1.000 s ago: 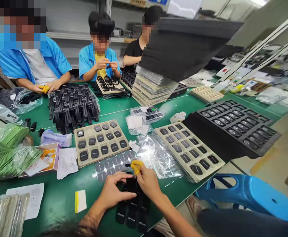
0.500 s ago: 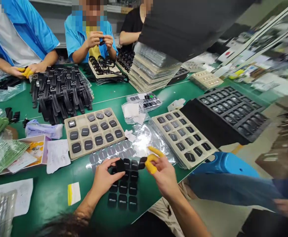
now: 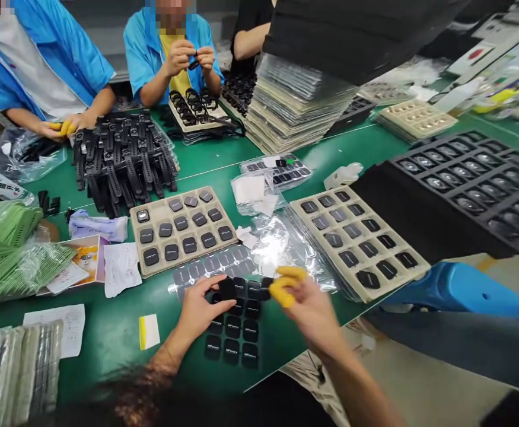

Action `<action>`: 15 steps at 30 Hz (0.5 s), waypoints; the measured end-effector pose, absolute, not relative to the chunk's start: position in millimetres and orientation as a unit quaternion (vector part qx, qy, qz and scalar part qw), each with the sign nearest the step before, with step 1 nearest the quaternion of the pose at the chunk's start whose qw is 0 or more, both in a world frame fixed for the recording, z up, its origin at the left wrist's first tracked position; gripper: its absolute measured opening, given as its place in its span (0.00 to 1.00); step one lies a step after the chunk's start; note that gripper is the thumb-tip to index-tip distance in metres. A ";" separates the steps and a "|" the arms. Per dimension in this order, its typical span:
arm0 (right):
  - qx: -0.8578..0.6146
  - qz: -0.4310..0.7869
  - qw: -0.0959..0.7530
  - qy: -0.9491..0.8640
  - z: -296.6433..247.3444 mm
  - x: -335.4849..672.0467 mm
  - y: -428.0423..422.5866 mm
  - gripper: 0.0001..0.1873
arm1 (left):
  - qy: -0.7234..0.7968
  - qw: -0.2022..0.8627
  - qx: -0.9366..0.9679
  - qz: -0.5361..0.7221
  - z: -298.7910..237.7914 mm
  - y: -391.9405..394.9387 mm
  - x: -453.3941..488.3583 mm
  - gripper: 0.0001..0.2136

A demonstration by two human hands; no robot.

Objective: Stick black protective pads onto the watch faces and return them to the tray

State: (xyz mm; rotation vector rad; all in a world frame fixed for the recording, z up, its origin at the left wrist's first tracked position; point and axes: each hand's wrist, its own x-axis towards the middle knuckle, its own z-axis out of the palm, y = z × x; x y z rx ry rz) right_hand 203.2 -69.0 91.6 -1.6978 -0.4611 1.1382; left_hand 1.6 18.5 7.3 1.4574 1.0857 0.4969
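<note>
On the green table lies a sheet of black square stickers (image 3: pixel 232 327) with white lettering, set in rows. My left hand (image 3: pixel 199 311) pinches a black square watch body (image 3: pixel 228 289) between thumb and fingers, just over the sheet's upper left part. At the sheet's upper right corner is my right hand (image 3: pixel 310 305), with yellow finger cots (image 3: pixel 289 283) on its fingers. Its fingertips are closed on a small dark sticker (image 3: pixel 266 284), close above or touching the sheet; I cannot tell which.
Beige trays of dark square pieces (image 3: pixel 188 273) (image 3: pixel 357 290) stand beyond my hands, with a clear film sheet (image 3: pixel 210 265) between. A pile of black watches (image 3: pixel 126 157) and a tall tray stack (image 3: pixel 295 112) rise behind. Co-workers (image 3: pixel 174 65) sit opposite. A blue stool (image 3: pixel 459 290) is at right.
The view has swung, so the table's things appear farther right. Both hands keep about the same place over the sticker sheet, each with the same piece.
</note>
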 end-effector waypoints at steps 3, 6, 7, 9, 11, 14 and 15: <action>-0.689 0.542 0.451 -0.168 55.2 173.7 -51.8 0.24 | 0.454 0.590 0.631 0.221 10.8 18.1 1.3 0.24; -0.686 0.543 0.457 -0.163 41.1 170.6 -49.0 0.24 | 0.442 0.592 0.637 0.219 12.5 17.9 0.5 0.24; -0.683 0.547 0.456 -0.162 40.0 171.8 -49.1 0.23 | 0.441 0.591 0.639 0.218 12.6 17.9 0.3 0.24; -0.676 0.557 0.455 -0.161 39.6 173.6 -49.1 0.23 | 0.439 0.586 0.646 0.217 12.3 18.1 0.2 0.24; -0.670 0.564 0.455 -0.159 39.2 173.1 -48.5 0.22 | 0.435 0.576 0.655 0.222 12.0 18.3 0.2 0.24; -0.668 0.570 0.454 -0.152 36.9 169.5 -47.5 0.22 | 0.425 0.570 0.664 0.229 12.4 18.1 0.2 0.24; -0.668 0.569 0.455 -0.149 35.9 168.4 -47.5 0.23 | 0.423 0.571 0.665 0.228 12.6 18.0 0.2 0.24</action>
